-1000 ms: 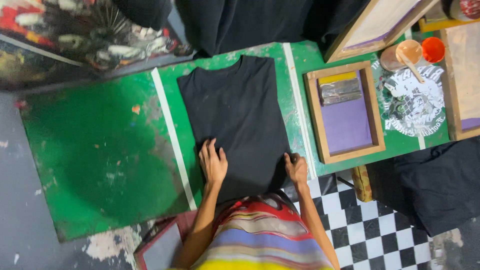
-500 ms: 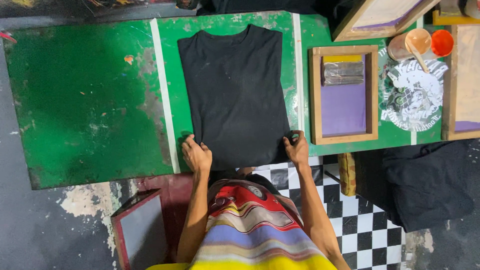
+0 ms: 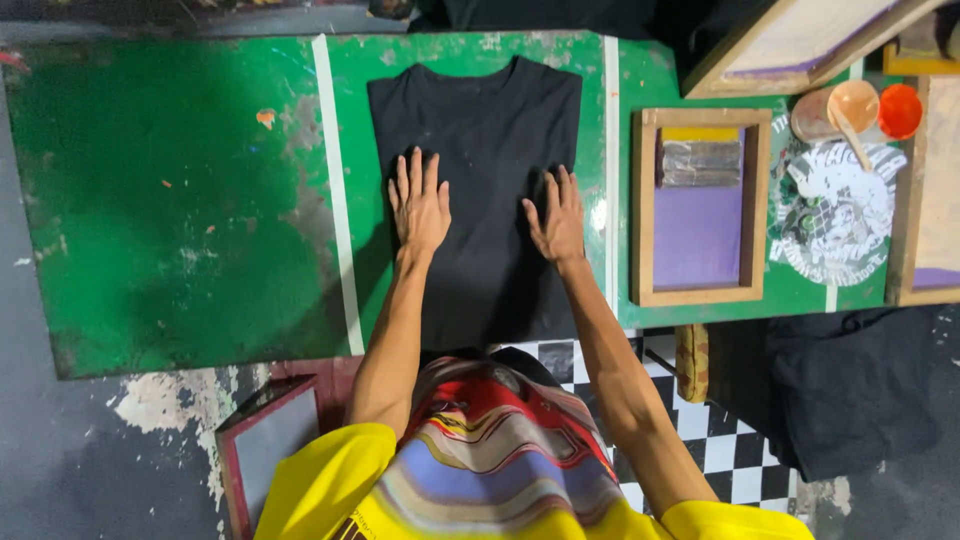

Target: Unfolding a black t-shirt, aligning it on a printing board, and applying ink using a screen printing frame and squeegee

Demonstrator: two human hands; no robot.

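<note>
Left hand [image 3: 419,205] and right hand [image 3: 556,218]: 2 flat, fingers spread, holding nothing. Black T-shirt [image 3: 478,190]: soft cotton, smooth, rectangular, on scuffed green table [image 3: 170,210].

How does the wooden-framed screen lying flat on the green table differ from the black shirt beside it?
The black shirt is soft cloth under both hands, left hand and right hand; the wooden-framed screen is rigid and untouched. The shirt is plain black; the screen has a purple mesh. Both lie flat on the green table.
</note>
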